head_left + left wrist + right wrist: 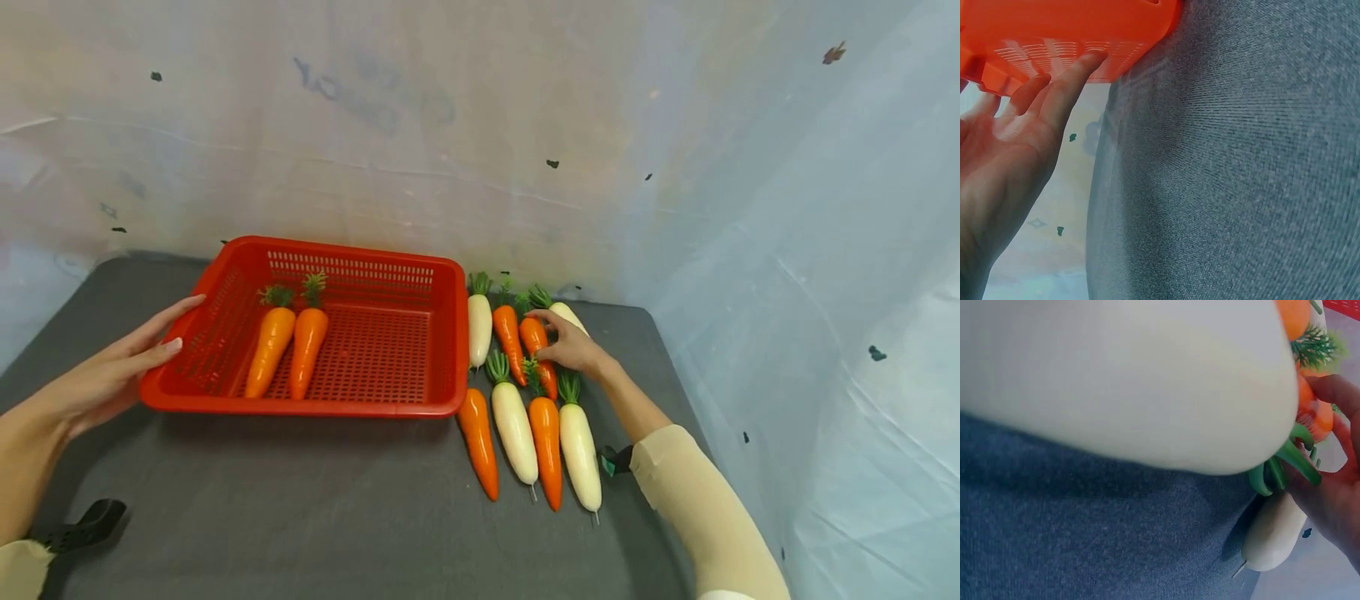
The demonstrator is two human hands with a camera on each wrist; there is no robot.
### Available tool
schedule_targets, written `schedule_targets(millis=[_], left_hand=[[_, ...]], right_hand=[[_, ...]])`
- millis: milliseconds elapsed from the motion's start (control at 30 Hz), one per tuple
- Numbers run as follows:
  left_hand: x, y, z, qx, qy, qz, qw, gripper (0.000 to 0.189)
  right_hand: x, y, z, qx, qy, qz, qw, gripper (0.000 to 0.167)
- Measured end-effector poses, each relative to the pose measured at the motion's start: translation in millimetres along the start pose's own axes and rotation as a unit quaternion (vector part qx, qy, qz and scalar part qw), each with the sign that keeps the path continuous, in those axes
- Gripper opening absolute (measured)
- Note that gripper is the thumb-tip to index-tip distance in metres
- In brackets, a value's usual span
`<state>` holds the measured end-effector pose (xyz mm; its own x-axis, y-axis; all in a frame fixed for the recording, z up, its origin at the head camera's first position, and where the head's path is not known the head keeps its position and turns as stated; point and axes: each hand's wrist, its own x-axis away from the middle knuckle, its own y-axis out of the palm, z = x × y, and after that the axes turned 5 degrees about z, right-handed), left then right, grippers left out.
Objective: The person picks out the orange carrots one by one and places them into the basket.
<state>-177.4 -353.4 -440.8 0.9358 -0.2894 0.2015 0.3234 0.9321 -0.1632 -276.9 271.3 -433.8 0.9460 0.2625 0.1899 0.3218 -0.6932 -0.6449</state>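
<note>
Seemingly to steady it, the left hand (123,362) lies outstretched against the red basket (300,407), while the right hand (573,346) pinches a carrot (533,335) among white radishes (514,433) on the bench (322,517) alongside.

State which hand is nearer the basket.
Left. The left hand touches the left side of the basket; the right hand is apart from it, out past its right side, at a carrot.
</note>
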Motion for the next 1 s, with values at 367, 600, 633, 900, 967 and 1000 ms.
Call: schedule_targets(millis=[367, 600, 633, 900, 967, 1000], left_hand=[[-0.9, -1.1, 0.7, -0.003, -0.005, 0.009, 0.9999, 0.062], [1.6, 3.1, -2.6, 0.015, 0.01, -0.016, 0.9997, 0.061], [1.8, 3.1, -2.8, 0.016, 0.011, -0.016, 0.9997, 0.061], [3.5, -0.4, 2.1, 0.004, 0.013, -0.01, 0.9999, 0.061], [3.8, -0.4, 2.9, 0.007, 0.011, -0.011, 0.9999, 0.061], [4.1, -0.4, 3.1, 0.007, 0.011, -0.011, 0.9999, 0.061]], right_hand=[[-3.8, -12, -10, -0.06, -0.036, 0.043, 0.9966, 0.075], [4.5, -18, -18, -0.076, -0.01, 0.041, 0.9962, 0.075], [5.5, -18, -20, -0.081, -0.006, 0.04, 0.9959, 0.076], [8.3, -19, -50, -0.084, -0.004, 0.043, 0.9955, 0.08], [7.8, -20, -54, -0.089, -0.006, 0.045, 0.995, 0.08], [7.4, -21, -56, -0.096, -0.007, 0.045, 0.9944, 0.08]])
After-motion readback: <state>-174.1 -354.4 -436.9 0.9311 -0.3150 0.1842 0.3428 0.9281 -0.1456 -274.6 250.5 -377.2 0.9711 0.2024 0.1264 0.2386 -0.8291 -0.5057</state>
